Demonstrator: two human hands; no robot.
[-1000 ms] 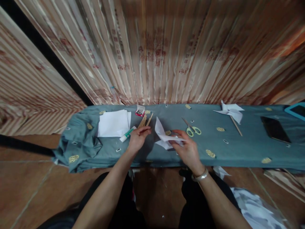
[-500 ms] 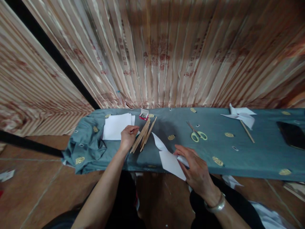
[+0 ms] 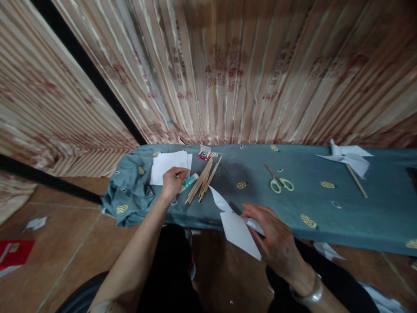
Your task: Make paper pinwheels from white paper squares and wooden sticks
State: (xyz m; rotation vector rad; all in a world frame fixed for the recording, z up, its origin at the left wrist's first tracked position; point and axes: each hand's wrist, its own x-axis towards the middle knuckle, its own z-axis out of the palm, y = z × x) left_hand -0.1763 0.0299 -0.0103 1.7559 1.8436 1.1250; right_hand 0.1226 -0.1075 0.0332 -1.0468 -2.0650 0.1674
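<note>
My right hand point(image 3: 272, 228) is closed on a partly folded white paper pinwheel point(image 3: 239, 230), whose blades stick out over the table's front edge. My left hand point(image 3: 174, 181) is closed in a pinch, above the right edge of a stack of white paper point(image 3: 167, 165). Whatever its fingertips hold is too small to make out. Just right of that hand lies a green and white glue stick point(image 3: 190, 180), partly covered by it. Beside the glue is a bundle of thin wooden sticks point(image 3: 202, 180). Behind them stands a small open red box of pins point(image 3: 204, 153).
Scissors with light green handles point(image 3: 280, 184) lie mid-table on the blue-green cloth point(image 3: 247, 165). Farther right is a white pinwheel on a stick point(image 3: 350, 158). A dark flat object point(image 3: 412, 178) shows at the right edge. A striped curtain point(image 3: 224, 87) hangs behind.
My left hand has drawn left, away from the sticks, uncovering the glue stick. My right hand still holds the paper pinwheel. The whole view has turned slightly left.
</note>
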